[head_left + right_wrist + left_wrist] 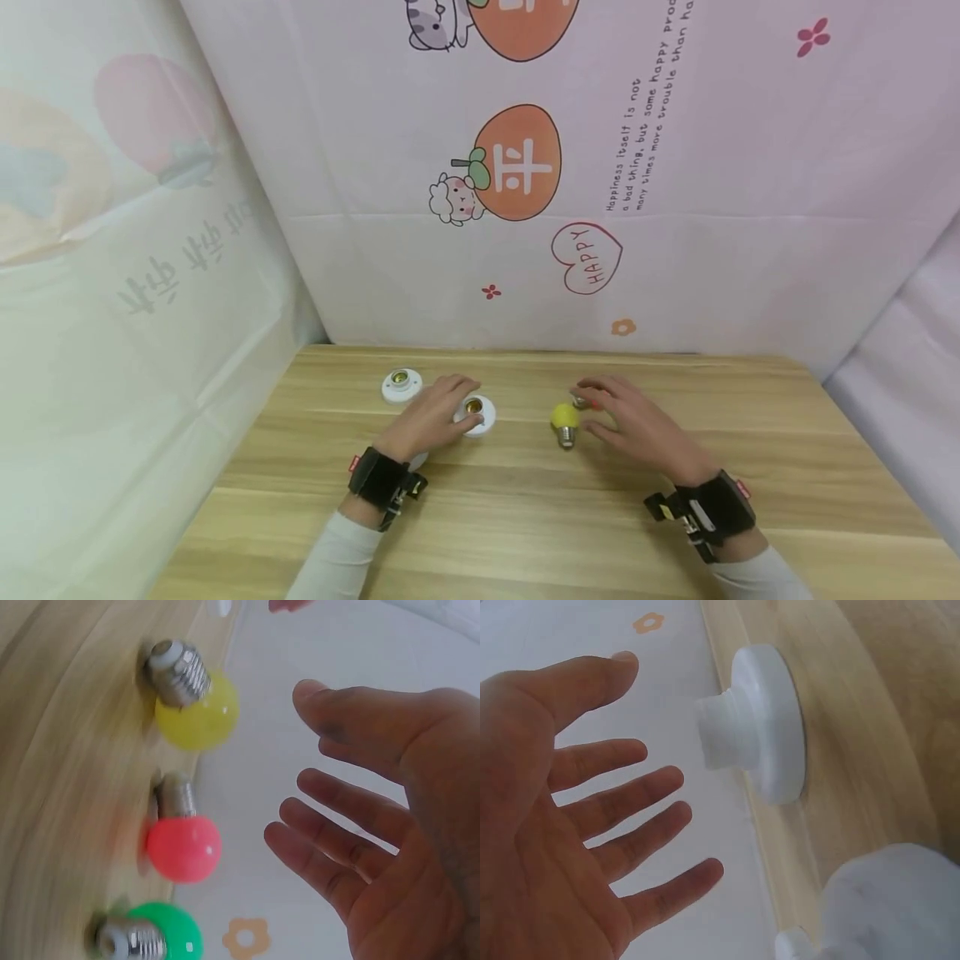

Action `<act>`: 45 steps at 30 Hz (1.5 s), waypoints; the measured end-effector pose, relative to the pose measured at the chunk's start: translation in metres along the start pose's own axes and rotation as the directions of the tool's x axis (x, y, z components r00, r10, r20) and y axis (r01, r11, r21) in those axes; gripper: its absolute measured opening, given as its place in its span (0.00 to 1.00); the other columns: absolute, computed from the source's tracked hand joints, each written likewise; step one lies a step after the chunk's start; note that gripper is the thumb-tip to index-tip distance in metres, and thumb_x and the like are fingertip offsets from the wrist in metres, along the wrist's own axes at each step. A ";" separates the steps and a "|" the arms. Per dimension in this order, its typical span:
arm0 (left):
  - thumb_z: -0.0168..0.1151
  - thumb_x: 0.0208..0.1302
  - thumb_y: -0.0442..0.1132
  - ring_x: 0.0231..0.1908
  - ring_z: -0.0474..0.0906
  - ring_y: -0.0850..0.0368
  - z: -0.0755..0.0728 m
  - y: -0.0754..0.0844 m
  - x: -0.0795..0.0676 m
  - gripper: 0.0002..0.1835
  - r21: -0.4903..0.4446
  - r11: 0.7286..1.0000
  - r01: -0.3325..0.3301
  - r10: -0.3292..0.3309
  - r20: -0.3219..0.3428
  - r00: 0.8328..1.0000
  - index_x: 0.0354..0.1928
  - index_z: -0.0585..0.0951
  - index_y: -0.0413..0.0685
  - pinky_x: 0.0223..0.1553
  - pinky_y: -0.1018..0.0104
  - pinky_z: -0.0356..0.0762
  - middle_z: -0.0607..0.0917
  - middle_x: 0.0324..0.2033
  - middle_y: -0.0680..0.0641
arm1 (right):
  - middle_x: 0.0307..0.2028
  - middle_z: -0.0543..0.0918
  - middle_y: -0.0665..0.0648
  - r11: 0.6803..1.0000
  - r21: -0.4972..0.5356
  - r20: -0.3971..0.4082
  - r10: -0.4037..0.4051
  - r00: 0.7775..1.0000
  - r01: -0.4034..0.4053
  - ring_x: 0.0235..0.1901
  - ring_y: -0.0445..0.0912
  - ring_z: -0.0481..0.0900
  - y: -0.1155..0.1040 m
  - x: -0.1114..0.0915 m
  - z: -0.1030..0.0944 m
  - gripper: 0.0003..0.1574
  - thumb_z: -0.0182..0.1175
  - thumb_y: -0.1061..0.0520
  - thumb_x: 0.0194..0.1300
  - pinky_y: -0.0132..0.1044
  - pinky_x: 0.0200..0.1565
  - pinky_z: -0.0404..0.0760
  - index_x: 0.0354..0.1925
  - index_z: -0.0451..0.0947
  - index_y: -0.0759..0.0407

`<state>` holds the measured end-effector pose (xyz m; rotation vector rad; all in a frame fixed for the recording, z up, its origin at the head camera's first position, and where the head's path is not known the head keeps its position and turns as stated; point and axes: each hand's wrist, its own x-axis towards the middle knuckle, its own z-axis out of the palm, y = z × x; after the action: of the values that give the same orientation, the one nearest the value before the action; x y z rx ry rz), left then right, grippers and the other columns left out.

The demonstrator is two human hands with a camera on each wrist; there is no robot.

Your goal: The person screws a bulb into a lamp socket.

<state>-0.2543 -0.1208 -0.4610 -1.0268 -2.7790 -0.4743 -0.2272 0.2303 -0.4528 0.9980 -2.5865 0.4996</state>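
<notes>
My left hand (431, 417), fingers spread and holding nothing, hovers beside a white round lamp socket (486, 425). In the left wrist view that socket (769, 724) stands base-down on the wood, just beyond my fingertips. A second socket (393, 394) sits farther back on the left; a third (417, 460) is mostly hidden under my left wrist. With loosely bent fingers, my right hand (637, 421) hangs over the light bulbs, gripping none. The yellow bulb (565, 417) lies by its thumb. The right wrist view shows a red bulb (184, 849) and a green bulb (184, 934) too.
A wooden table (510, 533) carries everything. Behind it hangs a printed white cloth (405, 275), and another white cloth (142, 417) drapes down the left side. Each wrist wears a black strap with a small camera (693, 521).
</notes>
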 end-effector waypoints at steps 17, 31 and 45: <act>0.57 0.67 0.56 0.67 0.58 0.51 0.012 0.002 0.000 0.36 -0.048 0.992 0.116 -0.111 0.096 0.989 0.70 0.63 0.44 0.66 0.54 0.62 0.66 0.67 0.44 | 0.65 0.69 0.57 1.000 0.000 0.146 0.028 0.989 -0.029 0.63 0.52 0.66 -0.014 0.008 0.026 0.31 0.63 0.58 0.61 0.52 0.56 0.74 0.63 0.73 0.52; 0.59 0.66 0.55 0.63 0.64 0.51 0.023 0.002 0.002 0.36 -0.026 0.994 0.105 -0.101 0.129 0.987 0.70 0.64 0.44 0.61 0.55 0.68 0.68 0.64 0.45 | 0.60 0.74 0.57 1.000 0.018 0.142 0.018 0.990 -0.021 0.59 0.48 0.70 -0.008 0.004 0.031 0.32 0.65 0.59 0.59 0.46 0.55 0.77 0.62 0.73 0.53; 0.65 0.61 0.53 0.59 0.69 0.50 0.024 0.002 0.000 0.36 0.014 0.994 0.109 -0.110 0.128 0.986 0.67 0.66 0.46 0.60 0.54 0.69 0.73 0.60 0.45 | 0.55 0.74 0.48 0.998 0.000 0.151 0.064 0.986 -0.065 0.54 0.41 0.72 -0.007 0.004 0.033 0.28 0.68 0.57 0.57 0.37 0.52 0.78 0.57 0.75 0.50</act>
<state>-0.2534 -0.1115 -0.4831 -0.9382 -2.9607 -0.4256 -0.2314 0.2087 -0.4793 0.9920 -2.7603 0.4634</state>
